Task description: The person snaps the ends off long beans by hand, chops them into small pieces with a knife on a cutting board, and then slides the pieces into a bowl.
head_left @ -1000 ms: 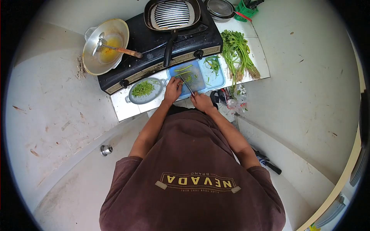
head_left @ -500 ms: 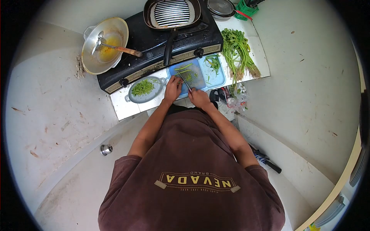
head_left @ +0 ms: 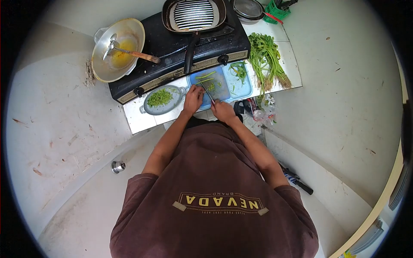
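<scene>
My right hand (head_left: 224,112) grips a knife (head_left: 207,91), its blade slanting up and left over the blue cutting board (head_left: 221,91). Beside the blade, my left hand (head_left: 193,99) has its fingers bent and pressed together at the board's left part; what they pinch is hidden. Green stalks (head_left: 206,79) and small cut bits (head_left: 211,87) lie around the blade. The board rests on a light-blue tray (head_left: 245,89), where loose green leaves (head_left: 238,71) lie at the right. Left of my left hand stands a grey oval dish (head_left: 174,103) with chopped greens (head_left: 159,98).
Behind the board is a black stove (head_left: 152,47) bearing a grill pan (head_left: 172,21), its handle pointing toward me. A wok (head_left: 98,64) with a ladle (head_left: 140,55) sits on the left. Leafy greens with roots (head_left: 266,58), a strainer (head_left: 248,8) and a green basket (head_left: 272,9) are on the right.
The view has shifted very slightly. Both hands and the knife keep nearly the same place over the board.
</scene>
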